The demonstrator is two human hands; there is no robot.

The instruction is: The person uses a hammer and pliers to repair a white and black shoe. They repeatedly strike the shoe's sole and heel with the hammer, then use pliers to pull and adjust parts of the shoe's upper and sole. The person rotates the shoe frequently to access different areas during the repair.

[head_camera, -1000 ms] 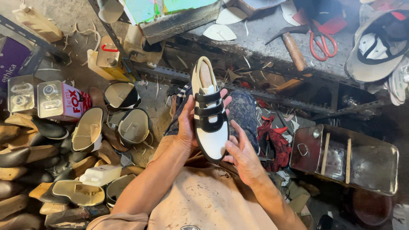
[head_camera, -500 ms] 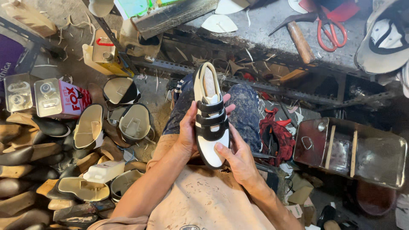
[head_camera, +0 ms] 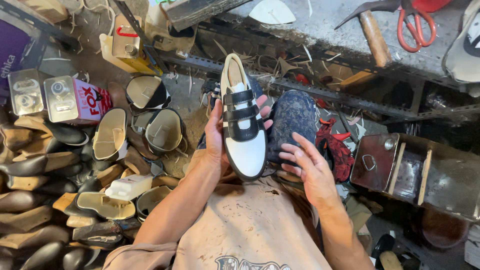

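Note:
My left hand [head_camera: 216,137] holds a white shoe with two black straps and a cream heel [head_camera: 243,125] upright over my lap, its toe pointing towards me, fingers wrapped behind it. Just to the right of the shoe's toe, my right hand [head_camera: 307,167] hovers with fingers spread, holding nothing. Behind the shoe my knee shows in dark patterned cloth [head_camera: 295,117].
Shoe lasts and unfinished uppers [head_camera: 107,135] are piled on the left beside metal tins [head_camera: 70,100]. A workbench at the top carries a hammer [head_camera: 372,27] and red-handled scissors [head_camera: 415,22]. A brown metal container [head_camera: 420,167] sits at right, red scraps [head_camera: 337,145] beside it.
My right hand has let go of the shoe's toe and drawn off to the right, fingers apart. The left hand keeps the shoe upright, shifted slightly.

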